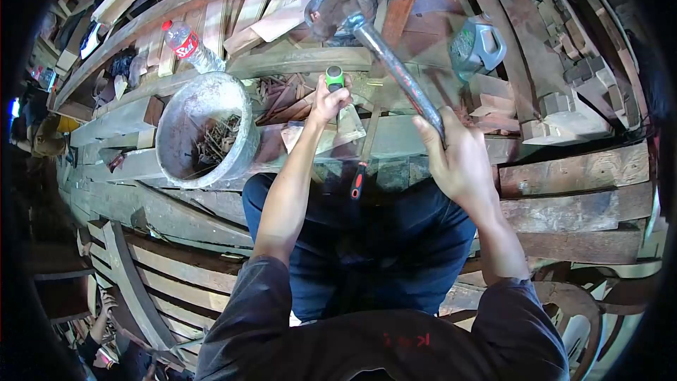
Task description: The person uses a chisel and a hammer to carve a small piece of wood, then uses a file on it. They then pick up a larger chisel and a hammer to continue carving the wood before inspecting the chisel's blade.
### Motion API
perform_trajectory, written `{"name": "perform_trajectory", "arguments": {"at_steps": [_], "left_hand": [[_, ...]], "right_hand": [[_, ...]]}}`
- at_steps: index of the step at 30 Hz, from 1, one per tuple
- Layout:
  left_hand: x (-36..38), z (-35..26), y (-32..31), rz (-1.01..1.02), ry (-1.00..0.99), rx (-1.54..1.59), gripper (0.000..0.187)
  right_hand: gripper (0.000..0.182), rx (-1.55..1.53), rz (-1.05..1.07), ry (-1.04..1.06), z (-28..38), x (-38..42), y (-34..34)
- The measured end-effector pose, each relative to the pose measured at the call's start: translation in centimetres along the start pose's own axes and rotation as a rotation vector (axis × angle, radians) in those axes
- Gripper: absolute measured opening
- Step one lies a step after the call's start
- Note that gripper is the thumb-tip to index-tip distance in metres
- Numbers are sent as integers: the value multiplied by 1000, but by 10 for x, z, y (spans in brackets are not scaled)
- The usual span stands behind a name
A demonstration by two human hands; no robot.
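Note:
My left hand (328,104) is wrapped round a green and black handled tool (335,79), held upright over a pale wood piece (350,125); the tool's lower end is hidden. My right hand (460,159) grips the lower shaft of a hammer (398,70), whose dark metal head is raised up and to the left, above the handled tool and apart from it. Between my knees and the wood lies a slim tool with a red and black handle (358,180).
A whitish bucket (247,127) with nails or scraps stands at left, beside a plastic bottle (192,46). A greenish jug (477,49) is at upper right. Beams and planks (564,173) lie around. Another person's hand (107,302) shows at lower left.

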State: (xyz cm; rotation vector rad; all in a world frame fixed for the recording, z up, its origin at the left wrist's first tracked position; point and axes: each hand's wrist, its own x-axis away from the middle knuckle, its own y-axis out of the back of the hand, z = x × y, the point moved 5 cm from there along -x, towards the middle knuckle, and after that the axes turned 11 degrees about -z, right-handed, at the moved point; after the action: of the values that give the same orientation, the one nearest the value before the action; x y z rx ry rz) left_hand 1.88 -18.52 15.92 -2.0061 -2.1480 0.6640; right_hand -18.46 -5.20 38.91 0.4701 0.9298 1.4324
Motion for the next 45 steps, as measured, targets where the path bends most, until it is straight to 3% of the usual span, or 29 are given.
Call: {"name": "perform_trajectory", "arguments": {"at_steps": [5, 8, 11, 17, 21, 30, 31, 33, 35, 40, 41, 43, 45], "left_hand": [[-2, -4, 5, 25, -22, -24, 35], [0, -5, 5, 30, -6, -51, 27], [-1, 2, 4, 27, 18, -48, 19], [1, -1, -7, 23, 0, -24, 31], [-4, 4, -7, 69, -2, -80, 19], [2, 2, 4, -40, 35, 33, 24], [7, 1, 12, -132, 9, 20, 22], [13, -12, 26, -25, -31, 205, 18], [32, -43, 30, -56, -111, 235, 16], [85, -90, 32, -54, -121, -44, 18], [94, -90, 31, -44, -78, -141, 18], [108, -84, 22, 53, -207, -441, 19], [125, -71, 6, 138, -145, -565, 20]], "right_hand": [[35, -45, -135, 110, -17, 5, -10], [35, -27, -92, -3, -20, 3, -11], [33, -122, -149, 37, -14, 0, -11], [40, 162, 45, 109, -31, 4, -31], [40, 73, -55, 155, -18, 0, -8], [32, -72, -138, 14, -10, 8, 14], [31, -55, -140, 16, -15, 12, 12], [31, -21, -135, 12, -42, 24, -2], [35, -17, -95, -77, -66, 34, -15], [45, -5, 14, -334, -125, 57, -49], [46, -17, 34, -388, -137, 62, -58], [48, -61, 58, -467, -154, 68, -73], [48, -107, 46, -526, -175, 74, -93]]}}
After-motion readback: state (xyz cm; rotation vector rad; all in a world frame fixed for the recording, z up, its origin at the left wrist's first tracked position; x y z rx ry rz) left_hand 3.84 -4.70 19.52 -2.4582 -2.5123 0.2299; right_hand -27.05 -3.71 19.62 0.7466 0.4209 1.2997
